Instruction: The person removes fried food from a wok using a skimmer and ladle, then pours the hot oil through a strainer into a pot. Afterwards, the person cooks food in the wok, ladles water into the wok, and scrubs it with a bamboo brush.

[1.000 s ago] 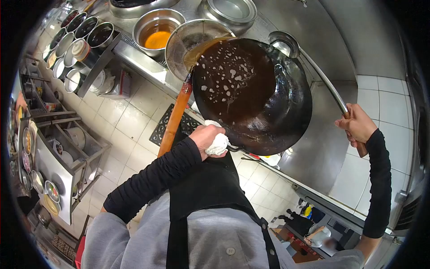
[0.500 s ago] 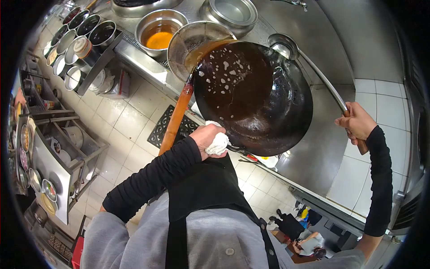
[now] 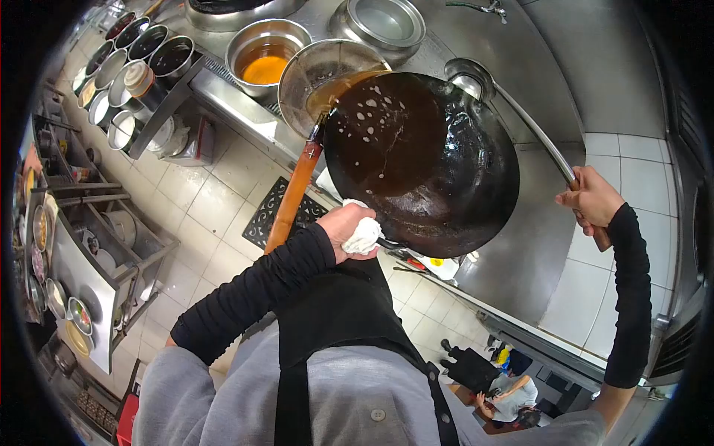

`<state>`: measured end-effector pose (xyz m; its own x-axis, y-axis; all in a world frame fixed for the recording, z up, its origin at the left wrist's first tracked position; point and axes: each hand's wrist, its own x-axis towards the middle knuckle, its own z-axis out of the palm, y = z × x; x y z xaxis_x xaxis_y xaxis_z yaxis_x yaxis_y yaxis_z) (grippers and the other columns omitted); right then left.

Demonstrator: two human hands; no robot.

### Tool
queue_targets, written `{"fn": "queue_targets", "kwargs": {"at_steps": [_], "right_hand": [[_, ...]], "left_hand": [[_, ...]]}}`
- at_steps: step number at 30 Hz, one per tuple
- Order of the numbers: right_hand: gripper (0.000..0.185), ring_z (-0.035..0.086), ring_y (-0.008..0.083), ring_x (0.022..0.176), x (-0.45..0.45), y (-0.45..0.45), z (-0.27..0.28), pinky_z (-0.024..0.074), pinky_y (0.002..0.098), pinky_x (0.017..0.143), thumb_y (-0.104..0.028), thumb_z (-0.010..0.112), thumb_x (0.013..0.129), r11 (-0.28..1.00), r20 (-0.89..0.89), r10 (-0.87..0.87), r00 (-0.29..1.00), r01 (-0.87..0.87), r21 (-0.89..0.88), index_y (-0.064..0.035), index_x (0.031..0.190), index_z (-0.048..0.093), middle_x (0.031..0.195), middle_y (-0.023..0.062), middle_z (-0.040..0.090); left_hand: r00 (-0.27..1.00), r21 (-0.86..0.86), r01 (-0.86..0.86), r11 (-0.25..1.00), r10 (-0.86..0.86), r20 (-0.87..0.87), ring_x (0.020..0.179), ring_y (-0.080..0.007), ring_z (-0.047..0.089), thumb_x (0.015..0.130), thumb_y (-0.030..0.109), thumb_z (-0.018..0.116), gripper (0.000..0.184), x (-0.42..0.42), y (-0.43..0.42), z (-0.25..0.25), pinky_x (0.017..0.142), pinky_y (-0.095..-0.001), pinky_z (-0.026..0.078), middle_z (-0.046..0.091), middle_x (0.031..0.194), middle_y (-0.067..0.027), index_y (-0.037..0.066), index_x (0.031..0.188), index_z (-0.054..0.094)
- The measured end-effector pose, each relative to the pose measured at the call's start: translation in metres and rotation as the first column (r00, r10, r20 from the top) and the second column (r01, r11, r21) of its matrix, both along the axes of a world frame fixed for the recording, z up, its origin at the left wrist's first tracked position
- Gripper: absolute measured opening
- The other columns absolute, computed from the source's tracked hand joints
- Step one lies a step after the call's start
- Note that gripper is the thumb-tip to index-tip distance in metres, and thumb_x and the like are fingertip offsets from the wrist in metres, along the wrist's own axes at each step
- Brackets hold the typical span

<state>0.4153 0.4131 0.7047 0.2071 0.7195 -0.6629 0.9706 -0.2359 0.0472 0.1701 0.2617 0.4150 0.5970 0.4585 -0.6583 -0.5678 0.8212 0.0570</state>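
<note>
My left hand point(image 3: 349, 232) is closed around a white cloth point(image 3: 364, 236) at the near rim of a large black wok point(image 3: 476, 171), with the wok's handle inside the cloth. The wok is tilted away to the left, and dark oil point(image 3: 394, 141) with pale bubbles pours over its far left lip into a strainer point(image 3: 305, 82). The strainer has a wooden handle point(image 3: 291, 197) pointing back toward me. My right hand point(image 3: 591, 201) grips the handle of a steel ladle point(image 3: 539, 130), whose bowl touches the wok's far right rim.
A steel pot point(image 3: 266, 56) with orange oil stands left of the strainer. Behind it sits a lidded metal pot point(image 3: 383, 26). Several seasoning containers point(image 3: 171, 56) line the left. A floor mat point(image 3: 275, 212) lies below. Another person point(image 3: 509, 394) is at lower right.
The oil in the wok has dropped a little and shows fewer bubbles. Both hands keep nearly the same position, still holding the wok and ladle.
</note>
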Motion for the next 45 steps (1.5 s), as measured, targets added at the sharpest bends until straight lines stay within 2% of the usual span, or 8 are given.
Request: {"fn": "queue_targets", "kwargs": {"at_steps": [5,14,17,20,32,35,38,45], "right_hand": [[0.026,0.039,0.0117,0.030,-0.005,0.000,0.001,0.0319,0.0295,0.026,-0.005,0.063,0.085,0.999,0.038,0.010,0.999,-0.011,0.030,-0.0046,0.077,0.038,0.046,0.0010,0.037],[0.027,0.041,0.0126,0.030,-0.012,0.011,0.009,0.0342,0.0296,0.026,-0.006,0.064,0.085,0.997,0.080,0.076,0.994,-0.076,0.003,-0.0043,0.078,0.038,0.046,0.0018,0.039],[0.026,0.041,0.0126,0.030,-0.019,0.014,0.013,0.0342,0.0296,0.026,-0.006,0.064,0.084,0.995,0.118,0.098,0.988,-0.100,0.012,-0.0041,0.079,0.038,0.048,0.0020,0.039],[0.025,0.049,0.0136,0.033,-0.027,0.018,0.019,0.0410,0.0294,0.028,-0.005,0.066,0.083,0.996,0.140,0.092,0.986,-0.093,0.000,-0.0016,0.078,0.042,0.051,0.0035,0.045],[0.024,0.051,0.0136,0.035,-0.028,0.046,0.033,0.0403,0.0291,0.028,-0.004,0.069,0.081,0.982,0.206,0.188,0.960,-0.190,-0.013,-0.0012,0.079,0.044,0.051,0.0039,0.046],[0.027,0.044,0.0137,0.033,-0.035,0.055,0.037,0.0352,0.0310,0.028,-0.002,0.066,0.082,0.980,0.242,0.196,0.950,-0.184,-0.073,-0.0044,0.076,0.040,0.049,0.0046,0.043],[0.029,0.045,0.0135,0.033,-0.042,0.061,0.044,0.0358,0.0309,0.028,-0.002,0.068,0.080,0.983,0.267,0.174,0.948,-0.185,0.016,-0.0048,0.074,0.040,0.048,0.0046,0.042],[0.029,0.044,0.0128,0.033,-0.063,0.084,0.066,0.0357,0.0302,0.028,0.001,0.068,0.080,0.951,0.333,0.300,0.894,-0.307,-0.031,-0.0056,0.076,0.040,0.050,0.0030,0.041]], "left_hand": [[0.999,-0.004,0.007,1.000,-0.007,-0.033,0.055,-0.0202,0.056,0.089,0.009,0.052,0.009,0.001,0.001,0.002,0.053,-0.0381,0.052,0.052,0.068,-0.0070,0.008,0.081,0.050],[1.000,0.046,0.020,0.999,-0.021,0.022,0.059,-0.0206,0.057,0.092,0.015,0.049,0.013,-0.004,-0.001,-0.009,0.055,-0.0392,0.054,0.052,0.069,-0.0060,0.009,0.081,0.049],[0.999,-0.038,-0.004,0.999,0.006,0.039,0.057,-0.0219,0.056,0.090,0.011,0.053,0.009,-0.007,0.000,-0.004,0.053,-0.0373,0.051,0.051,0.069,-0.0084,0.008,0.083,0.048],[0.997,-0.019,-0.011,1.000,0.012,0.070,0.058,-0.0226,0.056,0.091,0.012,0.053,0.010,-0.010,0.000,-0.004,0.053,-0.0369,0.051,0.051,0.069,-0.0096,0.007,0.084,0.047],[0.995,-0.032,0.014,0.999,-0.011,0.102,0.064,-0.0205,0.058,0.093,0.020,0.051,0.019,-0.020,0.005,0.000,0.059,-0.0346,0.054,0.055,0.070,-0.0057,0.008,0.078,0.051],[0.986,-0.076,-0.003,0.997,0.016,0.164,0.064,-0.0254,0.061,0.091,0.017,0.051,0.016,-0.021,0.006,0.002,0.052,-0.0319,0.054,0.059,0.080,-0.0190,0.002,0.091,0.049],[0.966,-0.041,0.005,0.999,0.006,0.259,0.073,-0.0276,0.063,0.091,0.019,0.051,0.017,-0.021,0.007,-0.007,0.052,-0.0306,0.054,0.059,0.084,-0.0199,0.001,0.090,0.050],[0.910,-0.139,-0.077,0.987,0.126,0.396,0.083,-0.0314,0.063,0.087,0.019,0.057,0.018,-0.020,0.007,0.003,0.052,-0.0292,0.053,0.055,0.087,-0.0177,0.002,0.089,0.051]]}}
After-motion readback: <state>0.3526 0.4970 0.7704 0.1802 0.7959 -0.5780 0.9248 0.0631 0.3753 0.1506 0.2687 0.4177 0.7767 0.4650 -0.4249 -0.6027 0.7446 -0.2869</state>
